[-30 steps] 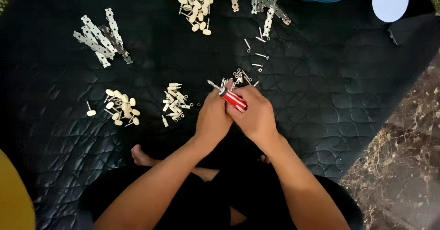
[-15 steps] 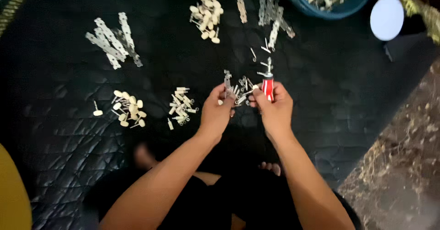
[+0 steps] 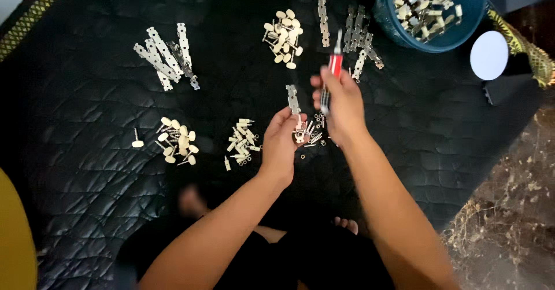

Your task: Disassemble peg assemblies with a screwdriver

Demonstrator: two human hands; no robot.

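A red-handled screwdriver (image 3: 334,70) is gripped in the right hand (image 3: 341,108), fingers wrapped around it, tip pointing away from the person. A metal strip (image 3: 293,99) is pinched upright in the left hand (image 3: 280,142), just left of the screwdriver. Small screws (image 3: 312,137) lie below it on the black mat (image 3: 87,174) (quilted); a blue bowl (image 3: 404,32) sits to its upper right.

The bowl (image 3: 404,27) runs off the top edge. The yellow shape (image 3: 14,238) is cut by the left edge — its kind unclear. The right hand (image 3: 341,105) covers most of the screwdriver (image 3: 334,64). Small parts (image 3: 312,135) by the left hand (image 3: 283,139) are too tiny to identify.
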